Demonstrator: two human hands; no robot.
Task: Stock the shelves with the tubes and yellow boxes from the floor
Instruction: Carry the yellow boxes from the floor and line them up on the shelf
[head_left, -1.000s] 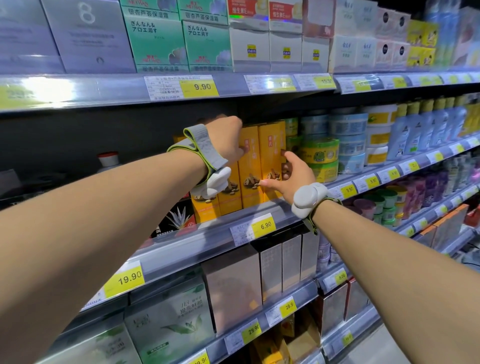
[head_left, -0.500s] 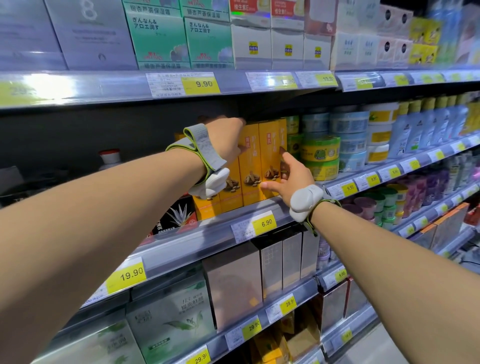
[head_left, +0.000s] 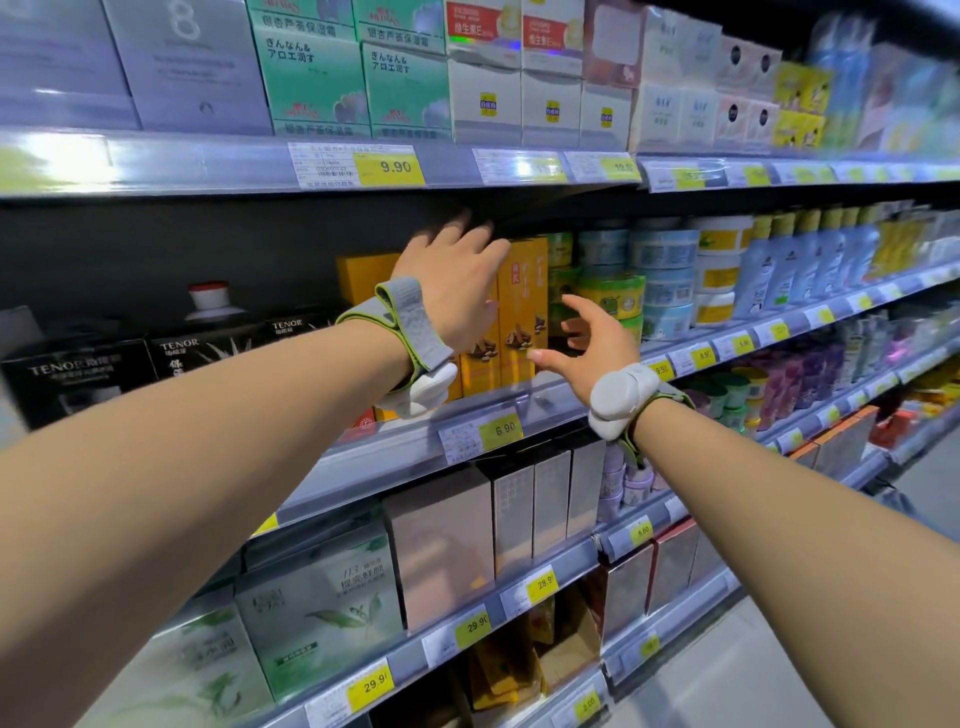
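Shop shelving, several tiers, price tags along each front rail.

Far left, middle shelf (head_left: 395, 447): black boxes (head_left: 171, 358) marked TENOR, a white bottle with a red cap (head_left: 213, 301) behind them.

Centre, same shelf: row of yellow boxes (head_left: 522, 312), upright, faces out, packed side by side just behind the rail, above the 6.90 price tag (head_left: 501, 428). One more yellow box shows at the left end of the row, partly hidden by the arm.

Left hand (head_left: 452, 291): in front of the row's left part, fingers spread and loose, gripping nothing; contact with the boxes cannot be told. Likely placed to square the row.

Right hand (head_left: 592, 343): just right of the row's last box, fingers (head_left: 576, 306) open and curled, holding nothing, apart from the box face. Probably flanking the row to keep it tight against the neighbours. Grey straps with white units on both wrists.

Right of the hands: stacked round tubs (head_left: 613, 296), then pale blue bottles (head_left: 795, 260) running far right.

Tubes: none identifiable. Floor stock: out of view.
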